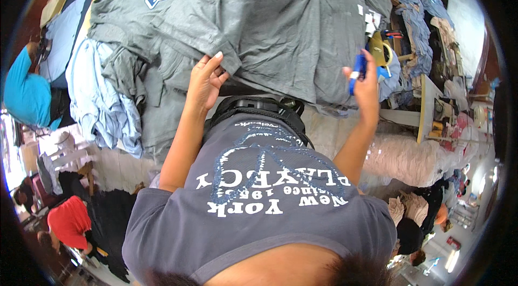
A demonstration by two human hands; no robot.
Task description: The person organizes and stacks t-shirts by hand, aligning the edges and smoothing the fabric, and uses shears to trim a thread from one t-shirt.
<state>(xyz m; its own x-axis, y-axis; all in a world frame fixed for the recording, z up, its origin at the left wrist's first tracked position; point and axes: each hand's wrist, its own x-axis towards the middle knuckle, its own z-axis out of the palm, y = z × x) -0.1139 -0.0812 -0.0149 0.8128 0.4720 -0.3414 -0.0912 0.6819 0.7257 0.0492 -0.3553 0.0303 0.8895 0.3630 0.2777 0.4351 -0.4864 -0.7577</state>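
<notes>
Grey T-shirts (280,27) lie spread in a creased layer on the work surface before me, one with a red, yellow and blue print. My left hand (208,78) pinches a folded, hemmed edge of a grey T-shirt between thumb and fingers, near the surface's front edge. Held in my right hand (368,89) is a small blue tool that looks like thread snips (357,73), over the right end of the grey cloth and apart from my left hand. Its blades cannot be made out.
Light blue garments (100,97) hang at the left edge. A yellow object (380,51) sits beyond my right hand, near more piled blue cloth (414,27). Pale bundled cloth (402,159) lies at right. Co-workers in a teal top (27,92) and red top (70,221) are at left.
</notes>
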